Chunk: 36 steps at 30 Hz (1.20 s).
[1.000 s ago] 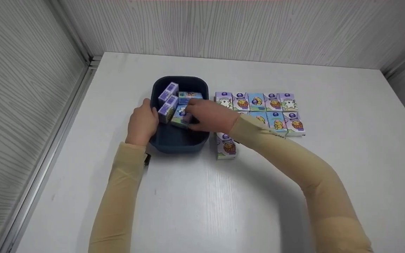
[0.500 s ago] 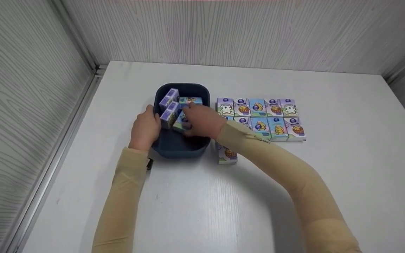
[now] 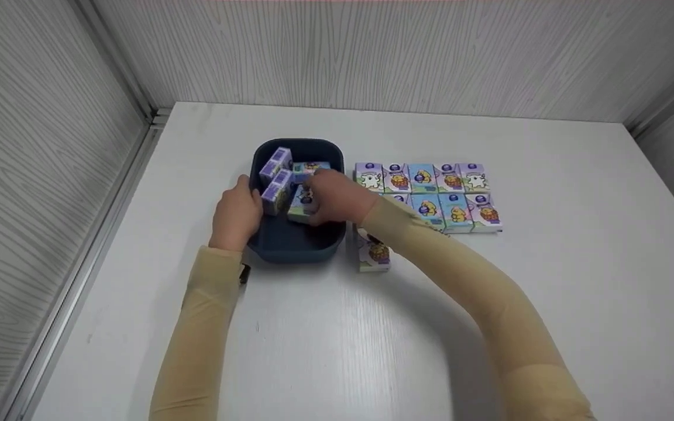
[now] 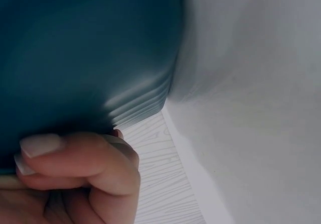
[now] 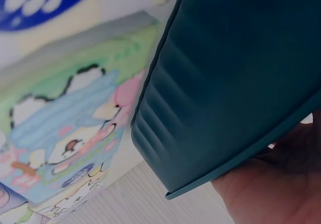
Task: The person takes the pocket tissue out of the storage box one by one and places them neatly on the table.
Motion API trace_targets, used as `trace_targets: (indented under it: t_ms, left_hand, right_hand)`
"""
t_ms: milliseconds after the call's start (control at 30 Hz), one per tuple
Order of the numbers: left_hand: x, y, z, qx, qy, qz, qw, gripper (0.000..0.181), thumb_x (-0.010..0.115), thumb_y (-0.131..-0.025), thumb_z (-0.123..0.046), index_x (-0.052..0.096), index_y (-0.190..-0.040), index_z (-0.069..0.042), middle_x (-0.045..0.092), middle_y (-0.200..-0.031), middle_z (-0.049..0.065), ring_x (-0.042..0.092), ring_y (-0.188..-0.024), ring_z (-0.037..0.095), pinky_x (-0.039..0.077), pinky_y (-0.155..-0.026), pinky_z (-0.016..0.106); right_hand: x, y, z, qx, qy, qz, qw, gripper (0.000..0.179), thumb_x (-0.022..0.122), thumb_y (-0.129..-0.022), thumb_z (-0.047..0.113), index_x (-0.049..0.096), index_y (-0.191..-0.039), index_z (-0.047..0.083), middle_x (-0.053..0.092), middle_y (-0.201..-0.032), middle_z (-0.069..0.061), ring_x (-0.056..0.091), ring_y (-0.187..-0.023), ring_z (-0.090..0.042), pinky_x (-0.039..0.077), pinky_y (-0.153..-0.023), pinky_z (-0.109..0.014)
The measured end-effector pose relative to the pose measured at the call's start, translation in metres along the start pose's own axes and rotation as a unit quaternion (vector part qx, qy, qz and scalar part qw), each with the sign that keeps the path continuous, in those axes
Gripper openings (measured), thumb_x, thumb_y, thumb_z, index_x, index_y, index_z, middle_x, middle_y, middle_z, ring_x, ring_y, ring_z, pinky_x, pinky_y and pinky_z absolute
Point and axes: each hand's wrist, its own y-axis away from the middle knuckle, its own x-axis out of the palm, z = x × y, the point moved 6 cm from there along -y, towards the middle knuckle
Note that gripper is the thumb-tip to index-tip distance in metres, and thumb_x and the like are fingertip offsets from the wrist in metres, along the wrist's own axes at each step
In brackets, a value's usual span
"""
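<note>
A dark blue plastic bin (image 3: 296, 250) stands on the table, left of centre in the head view. My left hand (image 3: 236, 213) grips its left rim, and the curled fingers (image 4: 75, 156) show at that rim in the left wrist view. Inside the bin, my right hand (image 3: 340, 196) pinches a small green and blue cartoon-printed pack (image 3: 299, 209), partly covered by the fingers. Two purple packs (image 3: 277, 193) stand on edge along the bin's left side. Behind the pinched one is a blue pack (image 3: 308, 168). In the right wrist view the bin wall (image 5: 215, 118) hides the fingertips.
Right of the bin, similar packs lie flat in two adjoining rows (image 3: 422, 178), partly behind the right sleeve (image 3: 460, 257). One more pack (image 3: 374, 257) lies in front of them, close to the bin. Wood-grain panels (image 3: 337, 52) enclose the table's back and sides.
The head view has shifted slightly. Inside the bin, the pack in my right hand has turned a little, while my left hand stays at the rim.
</note>
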Motion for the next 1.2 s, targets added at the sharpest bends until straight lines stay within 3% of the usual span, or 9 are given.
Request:
trace_targets:
  t_ms: [300, 500, 667, 800, 967, 1200]
  left_hand:
    - [0.001, -0.001, 0.003, 0.0, 0.005, 0.004, 1.0, 0.031, 0.039, -0.101, -0.015, 0.047, -0.12, 0.009, 0.059, -0.105, 0.032, 0.061, -0.092, 0.045, 0.045, -0.077, 0.055]
    - [0.002, 0.0, 0.005, -0.006, 0.009, 0.008, 0.9999, 0.028, 0.04, -0.102, -0.015, 0.047, -0.116, 0.008, 0.06, -0.104, 0.031, 0.062, -0.091, 0.043, 0.045, -0.076, 0.054]
    - [0.001, 0.001, 0.002, 0.002, 0.01, 0.001, 0.9999, 0.026, 0.04, -0.101, -0.014, 0.048, -0.114, 0.007, 0.06, -0.1, 0.031, 0.062, -0.088, 0.044, 0.046, -0.073, 0.054]
    - [0.001, 0.002, 0.001, 0.004, 0.009, 0.003, 0.9999, 0.027, 0.04, -0.101, -0.014, 0.048, -0.114, 0.008, 0.061, -0.098, 0.031, 0.063, -0.085, 0.043, 0.047, -0.071, 0.053]
    - [0.001, 0.001, 0.001, 0.0, 0.007, 0.004, 1.0, 0.029, 0.04, -0.101, -0.014, 0.047, -0.117, 0.008, 0.06, -0.1, 0.031, 0.062, -0.087, 0.043, 0.047, -0.072, 0.053]
    - [0.002, 0.0, 0.0, -0.003, 0.013, 0.009, 0.9999, 0.028, 0.039, -0.101, -0.015, 0.047, -0.117, 0.008, 0.06, -0.102, 0.03, 0.062, -0.088, 0.042, 0.047, -0.073, 0.053]
  right_hand:
    - [-0.024, 0.024, -0.002, -0.011, -0.024, -0.036, 0.999, 0.054, 0.075, -0.078, 0.025, 0.058, -0.126, 0.006, 0.052, -0.115, -0.009, 0.045, -0.103, -0.021, 0.04, -0.092, -0.031]
    - [-0.041, 0.066, -0.006, -0.021, -0.054, -0.075, 0.9955, 0.053, 0.075, -0.08, 0.028, 0.057, -0.127, 0.01, 0.048, -0.122, -0.006, 0.042, -0.109, -0.019, 0.04, -0.094, -0.031]
    - [-0.051, 0.109, -0.025, -0.026, -0.075, -0.115, 0.9902, 0.055, 0.08, -0.076, 0.025, 0.058, -0.124, 0.011, 0.049, -0.125, -0.004, 0.046, -0.112, -0.017, 0.04, -0.096, -0.034]
    - [-0.048, 0.146, -0.047, -0.013, -0.079, -0.116, 0.9899, 0.055, 0.082, -0.073, 0.023, 0.06, -0.122, 0.012, 0.049, -0.125, -0.001, 0.047, -0.111, -0.017, 0.043, -0.094, -0.038]
    - [-0.033, 0.185, -0.07, 0.031, -0.068, -0.089, 0.9932, 0.056, 0.084, -0.072, 0.023, 0.06, -0.122, 0.017, 0.048, -0.127, 0.002, 0.044, -0.117, -0.017, 0.042, -0.096, -0.038]
    - [-0.01, 0.213, -0.076, 0.041, -0.063, -0.051, 0.9958, 0.057, 0.085, -0.071, 0.021, 0.06, -0.122, 0.018, 0.046, -0.129, 0.001, 0.042, -0.118, -0.018, 0.043, -0.095, -0.037]
